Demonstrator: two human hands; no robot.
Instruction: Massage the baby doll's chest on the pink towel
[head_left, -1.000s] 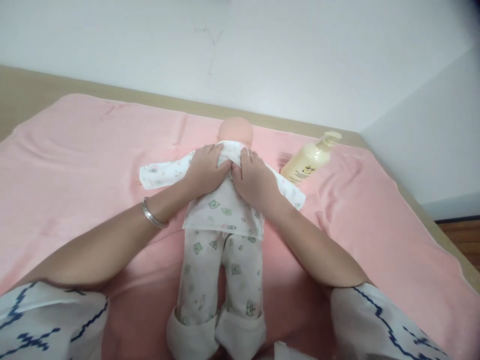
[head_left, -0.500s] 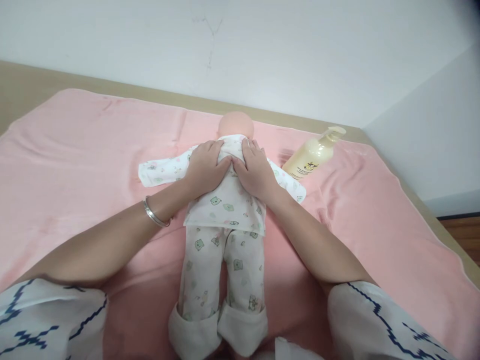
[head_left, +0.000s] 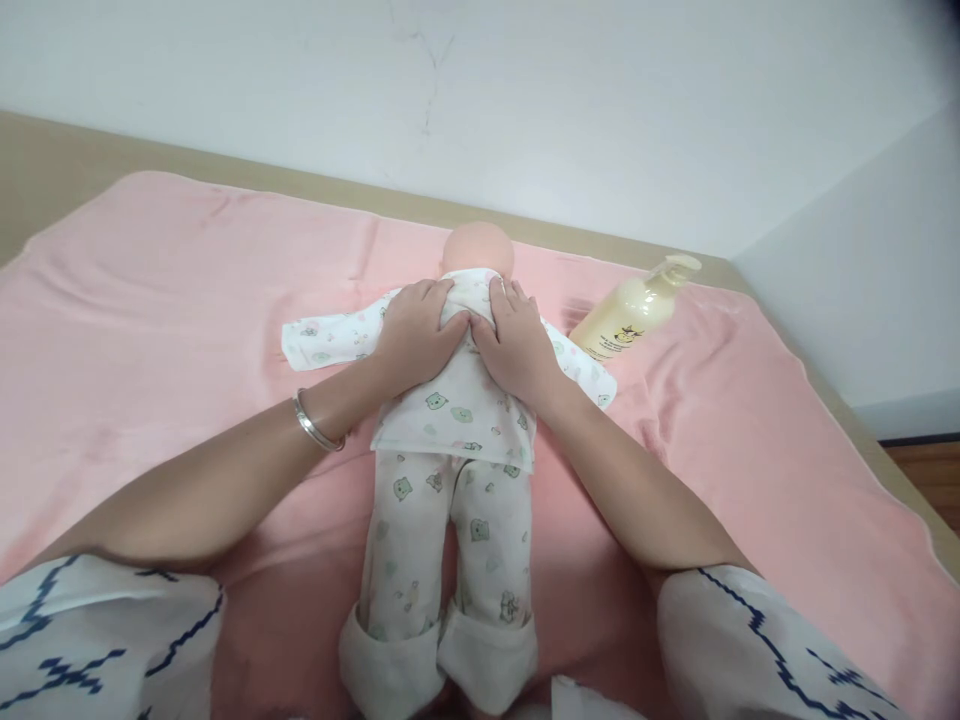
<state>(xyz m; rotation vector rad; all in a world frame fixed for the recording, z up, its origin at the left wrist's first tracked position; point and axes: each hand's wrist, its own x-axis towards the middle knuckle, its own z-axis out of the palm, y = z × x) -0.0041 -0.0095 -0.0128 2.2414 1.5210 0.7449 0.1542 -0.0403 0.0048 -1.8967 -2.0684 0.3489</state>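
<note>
A baby doll (head_left: pixel 478 250) lies face down, its bald head toward the wall and its arms stretched out sideways. It wears a white printed top (head_left: pixel 450 425) and matching trousers (head_left: pixel 409 540) with wide turned-up cuffs. My left hand (head_left: pixel 420 335) rests flat on the left of its upper back, fingers extended. On the right side of the upper back lies my right hand (head_left: pixel 517 345), also flat and open. The two thumbs nearly meet over the spine. Neither hand grasps anything. A silver bangle (head_left: pixel 315 420) circles my left wrist.
A pale yellow pump bottle (head_left: pixel 626 315) leans or lies tilted beyond the doll's right sleeve. Under everything spreads a pink blanket (head_left: pixel 172 290) on a tan surface (head_left: pixel 60 160). A white wall (head_left: pixel 262 90) rises at the back. Some white cloth (head_left: pixel 589 700) shows at the bottom edge.
The view has shifted very slightly, so everything sits a little further right. Both hands keep their place on the doll's back.
</note>
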